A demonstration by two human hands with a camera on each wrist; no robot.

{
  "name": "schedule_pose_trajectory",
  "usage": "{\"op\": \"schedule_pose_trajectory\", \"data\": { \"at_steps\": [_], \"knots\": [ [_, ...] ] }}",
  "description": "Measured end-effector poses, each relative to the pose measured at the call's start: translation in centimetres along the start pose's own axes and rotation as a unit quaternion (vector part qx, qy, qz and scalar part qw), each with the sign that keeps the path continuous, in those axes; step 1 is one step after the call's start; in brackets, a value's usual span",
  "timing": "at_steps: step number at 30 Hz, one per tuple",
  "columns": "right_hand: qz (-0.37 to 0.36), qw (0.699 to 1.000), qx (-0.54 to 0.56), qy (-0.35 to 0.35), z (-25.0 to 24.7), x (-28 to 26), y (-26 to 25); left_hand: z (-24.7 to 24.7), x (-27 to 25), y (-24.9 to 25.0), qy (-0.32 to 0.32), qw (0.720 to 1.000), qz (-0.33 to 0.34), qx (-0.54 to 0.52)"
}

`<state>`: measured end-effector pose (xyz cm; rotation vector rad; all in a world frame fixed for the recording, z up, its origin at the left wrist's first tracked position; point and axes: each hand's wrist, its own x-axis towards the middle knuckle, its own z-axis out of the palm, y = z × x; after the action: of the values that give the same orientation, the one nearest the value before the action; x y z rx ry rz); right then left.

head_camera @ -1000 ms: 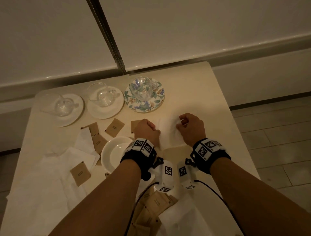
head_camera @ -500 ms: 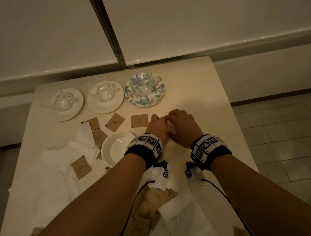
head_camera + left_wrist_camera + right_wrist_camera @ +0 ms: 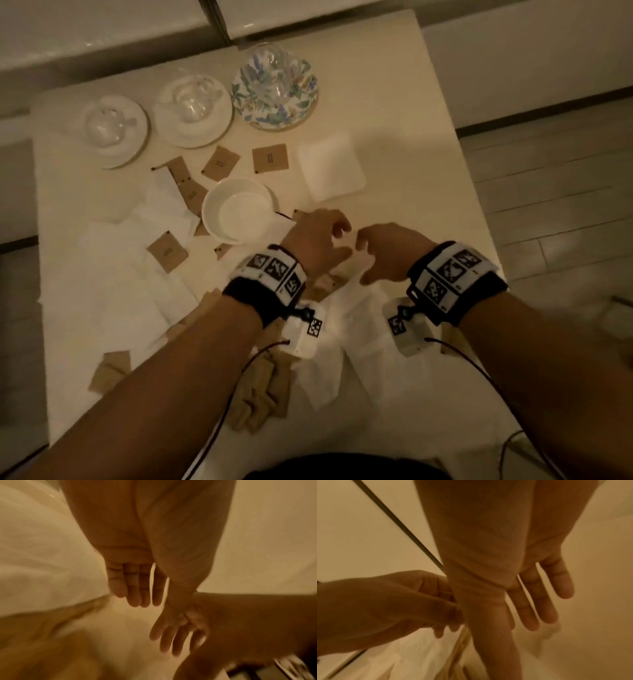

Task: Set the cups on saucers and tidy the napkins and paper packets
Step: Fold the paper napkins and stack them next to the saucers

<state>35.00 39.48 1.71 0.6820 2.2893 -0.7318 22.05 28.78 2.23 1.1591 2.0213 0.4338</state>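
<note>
Three glass cups stand on saucers at the back: one on a white saucer, one on a second white saucer, one on a floral saucer. An empty white saucer sits mid-table. A folded white napkin lies flat to its right. Brown paper packets are scattered around. My left hand and right hand hover side by side over a loose white napkin, fingers relaxed and holding nothing. The wrist views show the left fingers and right fingers straight.
Unfolded white napkins cover the table's left side. A heap of brown packets lies at the near edge under my left forearm. The table's right edge drops to a tiled floor. A wall runs behind the cups.
Both hands have let go of the folded napkin and drawn back toward me, over the loose napkin. The folded napkin stays flat on the table. The head view has tilted down.
</note>
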Motion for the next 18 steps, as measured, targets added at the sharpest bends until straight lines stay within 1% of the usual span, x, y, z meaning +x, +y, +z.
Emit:
{"op": "schedule_pose_trajectory", "data": {
  "at_steps": [1,2,3,4,5,6,8,11,13,15,18],
  "knots": [
    [0.017,0.999,-0.027,-0.008,1.0,-0.6,-0.1,1.3,-1.4,0.0,-0.045,0.998,-0.001,0.043],
    [0.032,0.999,-0.041,0.000,2.0,-1.1,-0.1,2.5,-2.3,-0.2,-0.078,0.991,0.005,0.109],
    [0.045,0.998,-0.041,0.011,3.0,-1.4,-0.1,3.7,-3.1,-0.4,-0.097,0.979,0.013,0.179],
    [0.055,0.998,-0.032,0.023,3.9,-1.7,-0.2,4.6,-3.7,-0.7,-0.095,0.969,0.021,0.226],
    [0.062,0.997,-0.014,0.032,4.6,-1.8,-0.2,5.1,-4.1,-1.0,-0.081,0.967,0.022,0.243],
    [0.066,0.997,0.010,0.039,5.2,-1.9,-0.3,5.4,-4.5,-1.3,-0.060,0.970,0.017,0.235],
    [0.068,0.994,0.068,0.059,6.1,-2.4,-0.6,5.7,-5.3,-1.8,-0.023,0.983,0.005,0.180],
    [0.057,0.983,0.143,0.100,6.9,-3.4,-0.9,5.3,-6.9,-2.0,0.011,0.999,-0.012,0.031],
    [0.042,0.969,0.203,0.136,7.4,-4.1,-1.0,4.5,-8.0,-2.0,0.019,0.998,-0.017,-0.051],
    [0.010,0.947,0.272,0.171,7.6,-5.2,-1.4,3.5,-9.0,-1.9,0.028,0.994,-0.008,-0.107],
    [-0.051,0.929,0.312,0.193,7.3,-6.9,-2.3,1.3,-10.4,-1.3,0.038,0.975,0.014,-0.220]
  ]
}}
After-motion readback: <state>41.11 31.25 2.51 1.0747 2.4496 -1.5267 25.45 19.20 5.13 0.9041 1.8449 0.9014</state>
